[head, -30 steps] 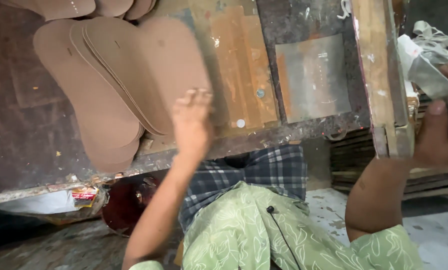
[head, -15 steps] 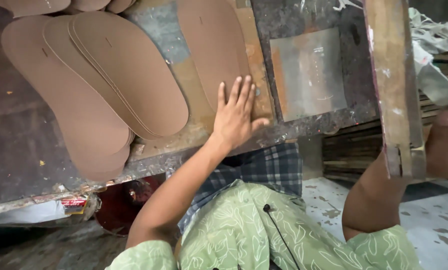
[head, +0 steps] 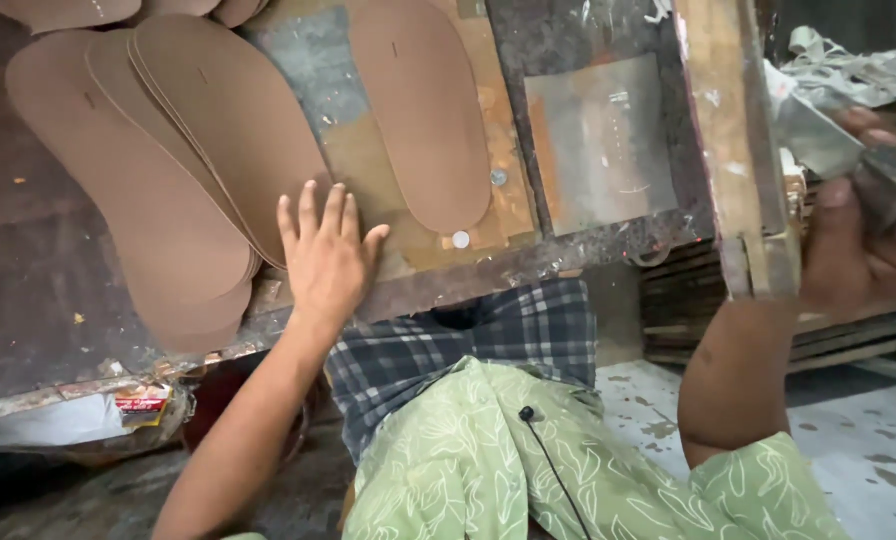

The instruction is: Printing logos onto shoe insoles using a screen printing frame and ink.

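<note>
My left hand lies flat, fingers spread, on the worn work table between a fanned stack of brown sole-shaped sheets and a single brown sole lying apart to its right. The hand touches the edge of the stack. My right hand is raised at the right edge, fingers closed around a metal tool with a flat grey blade. The blade sits just right of an upright wooden bar.
A grey metal plate lies on the table right of the single sole. More brown soles show at the top left. Stacked boards sit under the bar. My checked cloth and green shirt fill the bottom.
My left hand slid left, from the single sole's heel to beside the stack, leaving that sole lying alone. The right hand rose with the tool.
</note>
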